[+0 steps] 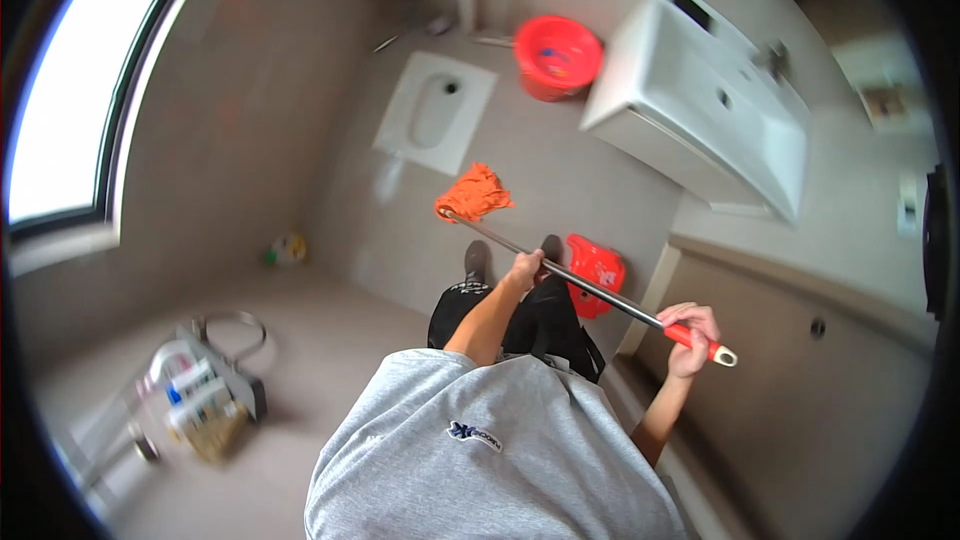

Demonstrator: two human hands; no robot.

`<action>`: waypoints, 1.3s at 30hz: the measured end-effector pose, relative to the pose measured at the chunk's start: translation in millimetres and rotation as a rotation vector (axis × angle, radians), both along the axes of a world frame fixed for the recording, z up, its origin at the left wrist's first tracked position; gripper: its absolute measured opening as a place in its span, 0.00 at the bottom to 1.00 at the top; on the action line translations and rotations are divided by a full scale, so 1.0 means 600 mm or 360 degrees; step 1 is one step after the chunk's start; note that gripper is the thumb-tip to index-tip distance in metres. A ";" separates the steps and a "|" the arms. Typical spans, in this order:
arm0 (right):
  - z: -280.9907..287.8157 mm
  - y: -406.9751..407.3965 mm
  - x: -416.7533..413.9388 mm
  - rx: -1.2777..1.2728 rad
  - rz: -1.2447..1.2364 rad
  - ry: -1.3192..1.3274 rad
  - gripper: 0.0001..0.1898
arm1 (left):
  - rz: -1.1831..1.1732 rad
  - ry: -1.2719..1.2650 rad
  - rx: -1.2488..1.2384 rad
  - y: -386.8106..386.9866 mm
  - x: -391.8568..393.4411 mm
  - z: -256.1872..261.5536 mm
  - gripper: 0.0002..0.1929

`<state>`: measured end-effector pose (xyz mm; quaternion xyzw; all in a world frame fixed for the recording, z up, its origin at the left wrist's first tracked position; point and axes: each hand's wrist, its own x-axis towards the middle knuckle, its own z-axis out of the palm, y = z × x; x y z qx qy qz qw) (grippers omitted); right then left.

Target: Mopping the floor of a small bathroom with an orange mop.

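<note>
A mop with an orange head (476, 193) and a metal pole (600, 292) slants across the view in front of me. Its orange strands rest on the grey floor, just below a white squat toilet pan (433, 112). My left hand (527, 268) grips the middle of the pole. Near the top end, my right hand (690, 337) is closed around the red handle, whose pale tip sticks out past the fingers. My two shoes stand on the floor below the mop head.
A red bucket (557, 56) stands between the toilet pan and a white washbasin (724, 94). A red plastic stool (596, 274) is beside my feet. At the right is a brown door (780, 360). Bottles and a shower fitting are on the lower-left wall, below a window (75, 90).
</note>
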<state>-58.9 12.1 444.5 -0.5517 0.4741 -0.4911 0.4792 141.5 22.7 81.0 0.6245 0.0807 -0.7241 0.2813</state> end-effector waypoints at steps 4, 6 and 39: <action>-0.055 -0.041 0.100 0.0294 0.0540 -0.0166 0.11 | 0.0346 -0.0252 0.0079 0.058 0.139 -0.027 0.17; -0.070 -0.055 0.150 0.0341 0.0936 -0.0190 0.06 | 0.0626 -0.0301 0.0111 0.123 0.218 -0.054 0.16; 0.147 0.248 0.014 -0.0531 -0.1514 0.0482 0.06 | -0.1177 0.0792 -0.0055 -0.083 -0.260 0.129 0.05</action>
